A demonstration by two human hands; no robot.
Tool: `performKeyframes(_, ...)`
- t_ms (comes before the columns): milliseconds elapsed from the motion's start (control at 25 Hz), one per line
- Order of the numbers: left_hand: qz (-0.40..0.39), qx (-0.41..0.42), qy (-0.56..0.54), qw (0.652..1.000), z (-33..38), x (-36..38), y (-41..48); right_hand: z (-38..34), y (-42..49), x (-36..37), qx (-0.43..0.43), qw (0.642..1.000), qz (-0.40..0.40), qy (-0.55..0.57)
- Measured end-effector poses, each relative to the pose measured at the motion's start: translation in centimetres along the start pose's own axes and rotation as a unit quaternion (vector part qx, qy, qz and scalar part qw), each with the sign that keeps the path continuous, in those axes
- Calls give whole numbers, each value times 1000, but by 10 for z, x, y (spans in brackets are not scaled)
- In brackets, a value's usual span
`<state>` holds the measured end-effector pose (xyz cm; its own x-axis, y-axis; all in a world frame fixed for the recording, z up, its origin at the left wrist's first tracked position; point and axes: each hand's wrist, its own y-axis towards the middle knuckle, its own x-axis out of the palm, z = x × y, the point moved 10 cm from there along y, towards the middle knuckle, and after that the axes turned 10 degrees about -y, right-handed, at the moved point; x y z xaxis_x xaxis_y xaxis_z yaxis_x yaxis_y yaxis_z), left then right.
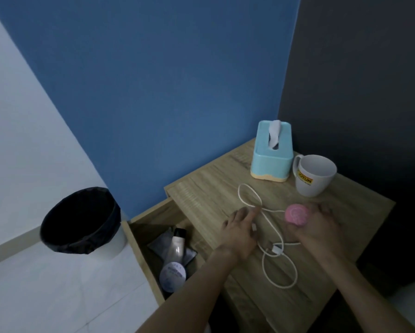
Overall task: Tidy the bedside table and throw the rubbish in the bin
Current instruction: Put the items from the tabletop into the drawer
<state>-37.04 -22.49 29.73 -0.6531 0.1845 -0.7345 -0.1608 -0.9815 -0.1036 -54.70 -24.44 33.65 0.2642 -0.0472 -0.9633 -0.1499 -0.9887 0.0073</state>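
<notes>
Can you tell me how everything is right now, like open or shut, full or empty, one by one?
drawer: open, bottles inside
bin: open, lined with a black bag
tissue box: upright, tissue sticking out
mug: upright, looks empty
white cable: loose, tangled
pink round thing: in right hand
left hand: open, on cable

The room is dim and bluish with soft, even light and no glare, the bin (81,219) interior and right wall nearly black, both hands (240,227) slightly motion-blurred, and wide-angle distortion bending the floor lines and forearms at the edges.
</notes>
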Motion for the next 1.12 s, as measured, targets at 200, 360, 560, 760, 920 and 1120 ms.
performKeyframes(200, 117, -22, -15, 993, -37, -54, -27, -51, -9, -18, -71, 995, 39, 65)
performKeyframes(360, 201, -93, 3, 975, -100, -92, -73, -143, -62, -31, -225, 961, 106, 122)
performKeyframes(560, 209, -178, 24, 961, -163, -105, -125, -223, -114, 65, -327, 937, -26, 118)
performKeyframes(760, 197, -180, -2, 964, -193, -96, -145, -255, -134, 162, -350, 917, -172, 80)
performKeyframes(920, 214, -162, -32, 963, -195, -96, -142, -248, -142, 215, -377, 905, -197, -13)
performKeyframes(1120, 211, -157, -23, 965, -201, -91, -141, -234, -142, 256, -389, 902, -174, -73)
